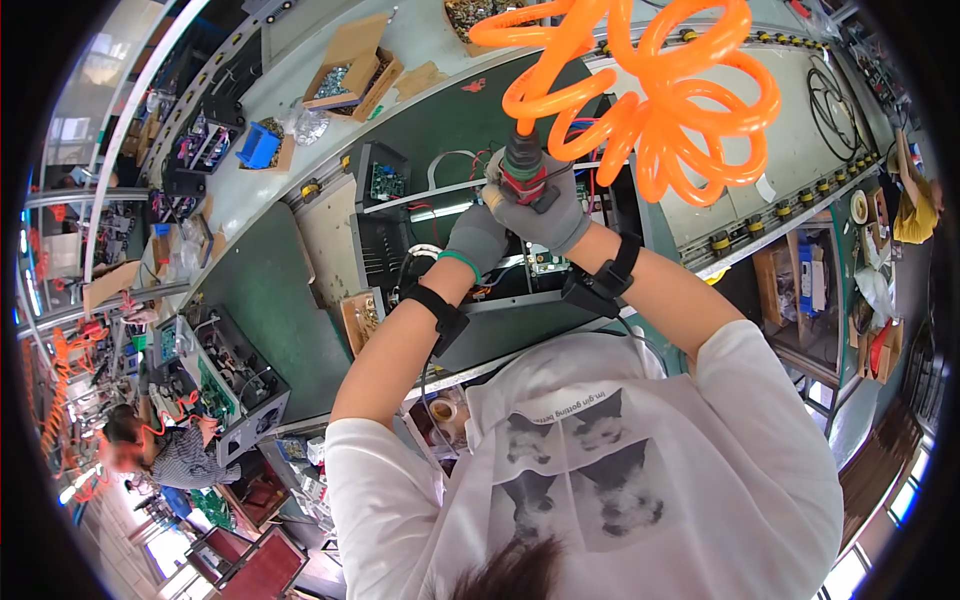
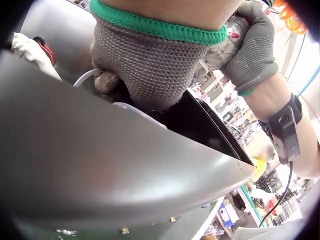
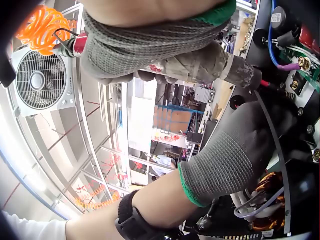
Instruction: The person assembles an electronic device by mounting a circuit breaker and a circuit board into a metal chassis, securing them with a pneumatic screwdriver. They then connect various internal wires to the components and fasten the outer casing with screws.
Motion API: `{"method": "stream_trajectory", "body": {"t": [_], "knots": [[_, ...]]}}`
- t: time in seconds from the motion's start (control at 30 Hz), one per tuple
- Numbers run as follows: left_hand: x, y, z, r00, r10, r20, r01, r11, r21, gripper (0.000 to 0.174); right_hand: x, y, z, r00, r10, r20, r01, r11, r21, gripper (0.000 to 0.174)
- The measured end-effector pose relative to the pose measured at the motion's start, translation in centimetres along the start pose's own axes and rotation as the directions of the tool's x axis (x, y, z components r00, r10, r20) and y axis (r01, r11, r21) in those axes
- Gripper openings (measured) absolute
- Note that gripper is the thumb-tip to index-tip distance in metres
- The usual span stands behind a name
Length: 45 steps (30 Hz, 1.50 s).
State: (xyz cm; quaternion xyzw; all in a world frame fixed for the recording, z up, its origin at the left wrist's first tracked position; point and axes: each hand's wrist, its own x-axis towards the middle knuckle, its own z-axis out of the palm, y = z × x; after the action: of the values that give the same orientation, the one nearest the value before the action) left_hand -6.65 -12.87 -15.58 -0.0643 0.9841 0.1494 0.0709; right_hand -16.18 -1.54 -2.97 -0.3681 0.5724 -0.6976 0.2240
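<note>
My gloved right hand [image 1: 552, 218] grips a power screwdriver [image 1: 522, 168], with a coiled orange hose [image 1: 690, 100] running from its top. In the right wrist view, the tape-wrapped body of the screwdriver [image 3: 200, 64] slants to a thin bit over circuit parts. Both hands are over an open metal chassis [image 1: 500, 302] filled with boards and wiring. My gloved left hand [image 1: 478, 238] reaches down inside it, close beside the bit. In the left wrist view the left hand's [image 2: 145, 65] fingertips are hidden below the glove; I cannot tell whether they hold anything.
The chassis rests on a green work surface [image 1: 250, 285]. A roller conveyor edge [image 1: 720, 242] runs along the right. Cardboard boxes of small parts [image 1: 350, 85] and a blue bin [image 1: 258, 146] stand at the back left. Another opened chassis [image 1: 240, 380] sits at the left, near a seated person [image 1: 180, 450].
</note>
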Motion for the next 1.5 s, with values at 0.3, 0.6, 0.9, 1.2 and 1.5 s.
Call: {"method": "stream_trajectory", "body": {"t": [0.3, 0.6, 0.9, 1.2, 1.5], "knots": [[0.0, 0.9, -0.9, 0.995, -0.058, 0.076, 0.054, 0.998, 0.044, 0.021, -0.3, 0.3, 0.4, 0.994, -0.079, -0.078, 0.072, 0.994, -0.086, 0.023], [1.0, -0.1, -0.6, 0.995, -0.011, 0.097, 0.024, 0.990, -0.138, 0.024, 0.0, -1.8, 0.2, 0.997, -0.041, 0.066, 0.042, 0.999, -0.012, 0.020], [0.2, 3.8, -8.8, 0.950, -0.207, 0.235, 0.222, 0.974, -0.041, 0.026, -0.2, -0.7, 0.2, 0.999, -0.054, 0.006, 0.053, 0.997, 0.048, 0.019], [-0.2, 5.2, -9.6, 0.992, -0.094, 0.079, 0.078, 0.979, 0.190, 0.019, 0.7, -7.1, -2.6, 0.991, -0.123, -0.051, 0.130, 0.978, 0.165, 0.029], [-1.7, 5.4, -12.7, 0.976, -0.065, 0.209, 0.050, 0.996, 0.076, 0.033, 0.4, -7.8, -14.1, 0.901, 0.216, -0.375, -0.248, 0.968, -0.037, 0.022]]}}
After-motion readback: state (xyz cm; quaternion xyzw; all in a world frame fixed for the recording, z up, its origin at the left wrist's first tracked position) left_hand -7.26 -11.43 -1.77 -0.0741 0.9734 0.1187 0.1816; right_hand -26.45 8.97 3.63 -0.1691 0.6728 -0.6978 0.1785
